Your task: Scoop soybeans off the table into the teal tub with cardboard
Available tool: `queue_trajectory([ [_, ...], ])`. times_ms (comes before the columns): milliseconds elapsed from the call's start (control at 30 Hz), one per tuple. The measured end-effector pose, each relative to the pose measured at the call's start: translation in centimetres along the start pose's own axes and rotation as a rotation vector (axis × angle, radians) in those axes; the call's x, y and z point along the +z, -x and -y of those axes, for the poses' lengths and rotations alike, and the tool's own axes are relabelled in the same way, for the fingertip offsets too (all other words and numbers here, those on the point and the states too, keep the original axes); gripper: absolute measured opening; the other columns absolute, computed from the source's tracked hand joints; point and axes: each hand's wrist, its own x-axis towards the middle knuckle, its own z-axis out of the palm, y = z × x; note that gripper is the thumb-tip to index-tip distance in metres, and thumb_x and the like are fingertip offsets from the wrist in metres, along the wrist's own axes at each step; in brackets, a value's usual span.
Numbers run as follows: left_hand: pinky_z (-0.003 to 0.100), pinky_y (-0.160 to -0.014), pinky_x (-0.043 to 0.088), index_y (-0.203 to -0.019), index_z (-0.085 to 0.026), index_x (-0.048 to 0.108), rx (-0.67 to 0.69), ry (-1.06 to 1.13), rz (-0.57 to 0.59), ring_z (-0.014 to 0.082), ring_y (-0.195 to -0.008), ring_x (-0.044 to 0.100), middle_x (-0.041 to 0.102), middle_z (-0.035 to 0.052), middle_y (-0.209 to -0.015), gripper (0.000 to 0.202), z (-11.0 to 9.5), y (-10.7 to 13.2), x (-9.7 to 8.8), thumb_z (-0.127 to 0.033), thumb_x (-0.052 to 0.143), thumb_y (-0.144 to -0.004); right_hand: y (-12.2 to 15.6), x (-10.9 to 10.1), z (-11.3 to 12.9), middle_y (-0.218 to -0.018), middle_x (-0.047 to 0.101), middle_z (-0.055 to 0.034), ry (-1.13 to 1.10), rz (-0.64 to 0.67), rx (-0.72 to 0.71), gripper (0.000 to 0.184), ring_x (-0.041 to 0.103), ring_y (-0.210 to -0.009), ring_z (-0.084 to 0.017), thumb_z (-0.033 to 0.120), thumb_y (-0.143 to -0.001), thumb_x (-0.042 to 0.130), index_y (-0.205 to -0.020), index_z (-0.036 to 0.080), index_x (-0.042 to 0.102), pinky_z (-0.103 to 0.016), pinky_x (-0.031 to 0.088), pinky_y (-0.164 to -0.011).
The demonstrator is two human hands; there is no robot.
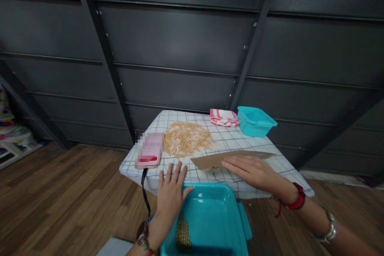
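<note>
My left hand [171, 192] lies at the front edge of the cloth-covered table, fingers spread, holding nothing. Its thumb is beside the rim of a turquoise tub [214, 216] below the edge. My right hand [252, 170] is over a strip of brown cardboard [213, 161], its fingers stretched together along it and its thumb hidden. I see it as holding the strip, which slants across the front of the table. Behind the strip, a flat heap of small round yellow beans [187, 138] is mixed with fine white grains.
A pink case-like item [151, 150], partly pixelated, lies left of the beans, a black strap [144, 192] hanging down. At the back right are a folded pink-and-white cloth [223, 117] and a turquoise box [256, 122]. A dark panelled wall [180, 40] stands behind the table.
</note>
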Motion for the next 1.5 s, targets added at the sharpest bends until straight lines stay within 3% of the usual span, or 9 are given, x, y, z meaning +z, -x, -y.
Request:
queue_trajectory([
  [167,0.054,-0.095,0.031,-0.129,-0.026,0.040,-0.002,-0.005,-0.010,0.0316,-0.119,0.041,0.046,0.0048,-0.133,0.057,0.0,0.0,0.1,-0.058,0.037,-0.081,-0.4,-0.5,0.3,-0.101,0.065,-0.0074,-0.039,-0.036,0.000,0.031,0.060,-0.093,-0.016,0.004,-0.086,0.036,-0.112,0.011,0.052,-0.029,0.052,-0.077],
  [433,0.051,-0.097,0.030,-0.132,-0.017,0.036,-0.015,0.033,-0.038,0.0304,-0.121,0.040,0.048,0.0091,-0.132,0.066,0.2,0.1,0.6,-0.060,0.030,-0.082,-1.8,-1.8,1.2,-0.094,0.067,-0.0064,-0.057,-0.014,-0.049,0.032,0.062,-0.085,-0.014,0.010,-0.092,0.026,-0.104,0.011,0.055,-0.025,0.052,-0.070],
  [633,0.051,-0.096,0.030,-0.123,-0.017,0.049,0.010,0.008,-0.094,0.0303,-0.119,0.042,0.048,0.0074,-0.131,0.059,0.2,0.1,0.8,-0.057,0.029,-0.084,-2.1,-1.7,1.7,-0.094,0.067,-0.0066,-0.081,-0.018,-0.076,0.032,0.060,-0.087,-0.013,0.012,-0.093,0.026,-0.104,0.011,0.056,-0.024,0.051,-0.072],
  [900,0.052,-0.097,0.028,-0.127,-0.018,0.043,0.017,0.032,-0.123,0.0308,-0.122,0.037,0.048,0.0077,-0.132,0.058,0.4,0.3,1.3,-0.055,0.030,-0.084,-1.3,-1.1,1.7,-0.094,0.066,-0.0064,-0.065,-0.009,-0.061,0.032,0.059,-0.087,-0.014,0.013,-0.093,0.026,-0.105,0.011,0.055,-0.026,0.050,-0.072],
  [1067,0.052,-0.094,0.031,-0.120,-0.016,0.050,0.038,0.005,-0.149,0.0311,-0.119,0.040,0.050,0.0084,-0.130,0.057,0.4,0.2,1.1,-0.055,0.029,-0.085,-0.9,-0.8,1.9,-0.096,0.065,-0.0066,-0.072,0.010,-0.057,0.031,0.058,-0.089,-0.014,0.012,-0.092,0.028,-0.108,0.011,0.055,-0.026,0.049,-0.075],
  [1500,0.052,-0.097,0.030,-0.121,-0.018,0.051,0.003,0.026,-0.045,0.0306,-0.121,0.039,0.046,0.0090,-0.133,0.059,0.2,0.1,0.4,-0.058,0.028,-0.083,-1.0,0.2,1.5,-0.098,0.065,-0.0089,0.074,0.038,-0.023,0.034,0.060,-0.088,-0.016,0.007,-0.088,0.028,-0.110,0.010,0.054,-0.028,0.051,-0.072],
])
